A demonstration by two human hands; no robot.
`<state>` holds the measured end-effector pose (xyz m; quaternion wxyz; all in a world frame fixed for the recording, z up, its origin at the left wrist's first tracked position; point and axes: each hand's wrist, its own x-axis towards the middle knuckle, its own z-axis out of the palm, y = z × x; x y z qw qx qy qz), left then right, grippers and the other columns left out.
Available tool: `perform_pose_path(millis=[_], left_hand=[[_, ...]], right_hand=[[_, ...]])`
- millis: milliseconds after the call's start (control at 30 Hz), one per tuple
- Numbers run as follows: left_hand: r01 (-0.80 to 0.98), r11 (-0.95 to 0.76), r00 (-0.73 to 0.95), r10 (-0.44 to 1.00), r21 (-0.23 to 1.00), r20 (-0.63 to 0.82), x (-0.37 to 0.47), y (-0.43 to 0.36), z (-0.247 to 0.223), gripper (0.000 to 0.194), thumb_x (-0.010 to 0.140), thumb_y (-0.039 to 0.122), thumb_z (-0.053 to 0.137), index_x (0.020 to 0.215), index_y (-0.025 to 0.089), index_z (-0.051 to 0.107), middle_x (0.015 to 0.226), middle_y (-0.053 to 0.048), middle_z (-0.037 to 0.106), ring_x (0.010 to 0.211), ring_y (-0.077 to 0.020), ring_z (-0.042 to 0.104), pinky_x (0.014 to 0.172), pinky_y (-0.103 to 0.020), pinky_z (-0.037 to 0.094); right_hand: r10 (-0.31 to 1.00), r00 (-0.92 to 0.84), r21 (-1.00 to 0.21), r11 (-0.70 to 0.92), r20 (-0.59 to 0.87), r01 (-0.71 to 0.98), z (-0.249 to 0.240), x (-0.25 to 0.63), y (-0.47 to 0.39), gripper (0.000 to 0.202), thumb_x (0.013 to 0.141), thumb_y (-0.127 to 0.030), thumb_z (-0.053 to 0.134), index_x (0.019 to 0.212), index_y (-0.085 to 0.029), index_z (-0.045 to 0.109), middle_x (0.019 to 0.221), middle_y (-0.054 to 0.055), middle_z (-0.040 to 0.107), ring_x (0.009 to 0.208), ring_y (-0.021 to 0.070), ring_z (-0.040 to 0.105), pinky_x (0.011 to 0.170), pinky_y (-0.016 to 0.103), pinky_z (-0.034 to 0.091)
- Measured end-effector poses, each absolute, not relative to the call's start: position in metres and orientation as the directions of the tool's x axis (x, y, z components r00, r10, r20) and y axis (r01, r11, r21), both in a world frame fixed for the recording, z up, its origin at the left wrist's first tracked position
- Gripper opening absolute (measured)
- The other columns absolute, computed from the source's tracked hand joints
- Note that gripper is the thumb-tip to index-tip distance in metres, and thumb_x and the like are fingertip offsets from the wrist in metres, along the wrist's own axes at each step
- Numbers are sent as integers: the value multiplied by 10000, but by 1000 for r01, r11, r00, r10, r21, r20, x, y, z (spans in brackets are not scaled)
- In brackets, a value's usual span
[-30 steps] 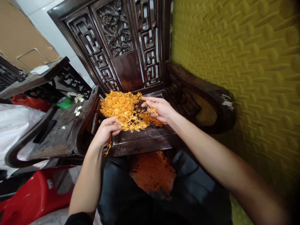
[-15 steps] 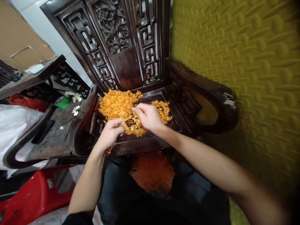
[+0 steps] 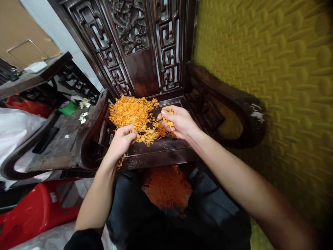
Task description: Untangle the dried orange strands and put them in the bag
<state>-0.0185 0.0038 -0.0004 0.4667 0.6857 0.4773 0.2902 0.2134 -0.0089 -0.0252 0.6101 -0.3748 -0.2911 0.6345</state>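
Observation:
A heap of thin, tangled orange strands (image 3: 130,111) is piled on the seat of a dark carved wooden chair (image 3: 161,149). At the heap's near left side, my left hand (image 3: 121,140) is closed, its thumb and fingers pinching a bunch of orange strands (image 3: 147,135) that stretches out to the right. One strand also hangs below that wrist. My right hand (image 3: 179,121) curls its fingers round a small clump of orange strands (image 3: 168,119), over the right part of the seat. More strands lie beneath that hand, partly hidden by it.
Between my knees hangs an orange-red bag or container (image 3: 168,187) of strands. The chair's armrest (image 3: 247,118) curves at right beside a yellow textured wall (image 3: 260,52). At left are a second wooden chair (image 3: 59,149), a green object (image 3: 68,107) and a red plastic stool (image 3: 33,211).
My right hand has moved right, away from my left hand, and now has a clump of strands in its fingers. My left hand stays near the same place, still pinching strands.

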Motion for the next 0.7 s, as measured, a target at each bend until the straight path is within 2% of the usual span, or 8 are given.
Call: perform_pose_path(millis=[67, 133, 233, 300, 400, 500, 567, 700], left_hand=[[377, -129, 351, 936, 917, -12, -18, 6, 0, 101, 685, 146, 538, 588, 170, 522, 507, 45, 445, 496, -84, 352, 496, -248, 238], [377, -146, 336, 942, 915, 12, -17, 7, 1, 101, 688, 149, 540, 592, 172, 519, 515, 46, 447, 502, -85, 353, 502, -246, 242], [408, -174, 336, 941, 896, 30, -12, 5, 3, 104, 704, 155, 550, 603, 171, 532, 532, 44, 453, 517, -88, 362, 513, -247, 248], [434, -194, 343, 938, 880, 37, -9, 3, 4, 115, 710, 164, 559, 598, 171, 535, 539, 41, 450, 525, -92, 365, 516, -250, 249], [423, -204, 383, 923, 883, 30, -10, -1, 8, 141, 688, 160, 539, 555, 174, 495, 521, 36, 404, 518, -95, 335, 508, -259, 226], [399, -179, 449, 893, 899, -22, -14, -5, 10, 145, 655, 150, 507, 524, 178, 450, 503, 33, 374, 505, -96, 304, 496, -269, 202], [420, -156, 494, 865, 894, -81, -14, -8, 11, 149, 663, 159, 503, 531, 180, 437, 509, 34, 370, 505, -94, 296, 495, -270, 194], [493, -174, 597, 781, 853, -185, -7, -12, 8, 192, 727, 194, 511, 571, 184, 399, 547, 47, 346, 526, -87, 283, 514, -260, 197]], right_hand=[[991, -36, -809, -125, -128, -574, -25, 208, -13, 253, 864, -313, 761, 1024, -177, 622, 651, -47, 531, 447, 49, 447, 338, 152, 198], [986, -68, -839, -166, -153, -519, -27, 204, -16, 318, 873, -442, 738, 1012, -169, 651, 605, -65, 441, 419, 46, 388, 335, 165, 166], [972, -142, -932, -220, -185, -289, -35, 193, -21, 438, 834, -598, 719, 838, -165, 649, 543, -65, 392, 387, 53, 342, 332, 194, 150], [977, -138, -971, -182, -162, -154, -40, 187, -21, 422, 837, -589, 712, 792, -176, 640, 504, -63, 392, 381, 68, 352, 341, 206, 186], [991, 109, -986, -53, -71, -161, -42, 193, -10, 331, 900, -505, 653, 813, -188, 613, 552, -48, 452, 402, 76, 387, 358, 214, 224], [895, 443, -964, 74, -50, -257, -37, 220, 8, 289, 959, -458, 571, 832, -201, 527, 693, -23, 519, 446, 60, 417, 365, 198, 222], [860, 506, -953, 99, -62, -285, -32, 238, 15, 294, 973, -460, 552, 832, -210, 485, 754, -5, 561, 469, 57, 445, 367, 187, 231], [981, 184, -948, 2, -60, -319, -25, 235, 4, 236, 901, -406, 684, 922, -191, 589, 789, 19, 633, 472, 64, 465, 363, 199, 231]])
